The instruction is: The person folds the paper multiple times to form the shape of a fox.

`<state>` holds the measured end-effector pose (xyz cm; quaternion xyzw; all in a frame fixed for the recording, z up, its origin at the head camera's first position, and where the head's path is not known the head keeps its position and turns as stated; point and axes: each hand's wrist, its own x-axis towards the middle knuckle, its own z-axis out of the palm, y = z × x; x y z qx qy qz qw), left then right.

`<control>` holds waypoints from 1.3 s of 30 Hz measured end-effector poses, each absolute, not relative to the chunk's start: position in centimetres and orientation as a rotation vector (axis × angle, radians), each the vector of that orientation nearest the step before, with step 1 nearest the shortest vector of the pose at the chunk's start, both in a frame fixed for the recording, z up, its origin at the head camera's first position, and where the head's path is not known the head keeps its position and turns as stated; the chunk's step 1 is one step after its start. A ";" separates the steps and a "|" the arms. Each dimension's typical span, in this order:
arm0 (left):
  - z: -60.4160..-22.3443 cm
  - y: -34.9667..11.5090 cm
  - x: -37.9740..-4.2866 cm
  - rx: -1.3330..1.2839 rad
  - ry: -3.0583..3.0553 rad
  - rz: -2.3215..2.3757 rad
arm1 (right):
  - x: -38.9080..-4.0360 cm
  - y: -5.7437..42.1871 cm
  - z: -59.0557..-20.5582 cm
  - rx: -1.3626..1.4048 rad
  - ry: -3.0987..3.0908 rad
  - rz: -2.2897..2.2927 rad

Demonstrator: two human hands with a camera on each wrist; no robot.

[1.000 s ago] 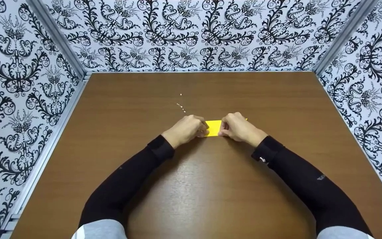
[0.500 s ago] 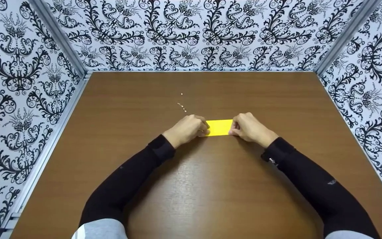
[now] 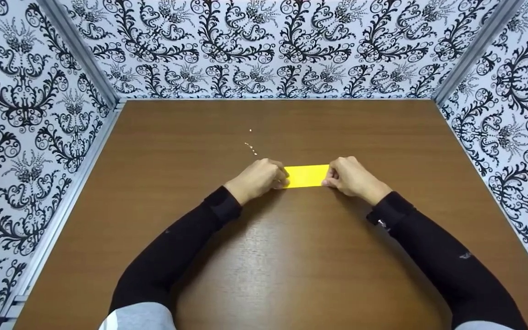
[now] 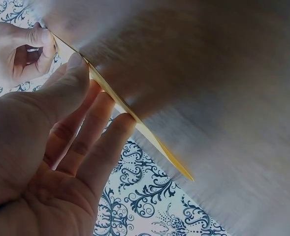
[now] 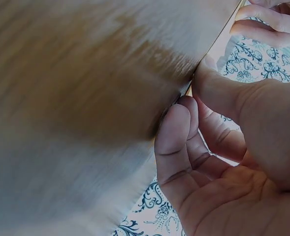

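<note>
A strip of bright yellow paper (image 3: 306, 176) lies low over the brown table between my hands. My left hand (image 3: 258, 179) pinches it toward its left end. In the left wrist view the paper (image 4: 152, 140) appears edge-on, with thumb on one side and fingers on the other, and its end sticks out past the fingers. At the right end my right hand (image 3: 354, 178) holds the strip between thumb and curled fingers. The right wrist view has the right thumb (image 5: 216, 91) and fingertips close together at the paper's edge, most of the sheet hidden there.
Small white specks (image 3: 251, 147) lie on the wooden table (image 3: 190, 137) beyond my left hand. Walls with a black-and-white scroll pattern (image 3: 255, 41) and grey metal rails (image 3: 80, 55) enclose the table at the back and both sides.
My right hand has slid to the right along the paper, baring more yellow between the hands. The left hand stays in place with its pinch.
</note>
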<state>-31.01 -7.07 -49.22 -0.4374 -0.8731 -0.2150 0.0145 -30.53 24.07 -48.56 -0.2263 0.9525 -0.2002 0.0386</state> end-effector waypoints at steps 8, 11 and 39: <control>-48.8 -7.0 -31.0 -1.341 -2.746 -0.692 | -30.7 24.3 -48.3 -0.699 2.908 -0.640; -48.9 -7.1 -31.2 -1.345 -2.742 -0.682 | -30.7 24.3 -48.2 -0.690 2.910 -0.646; -48.5 -6.1 -31.1 -1.246 -2.838 -0.649 | -31.0 21.3 -46.9 -0.566 2.888 -0.808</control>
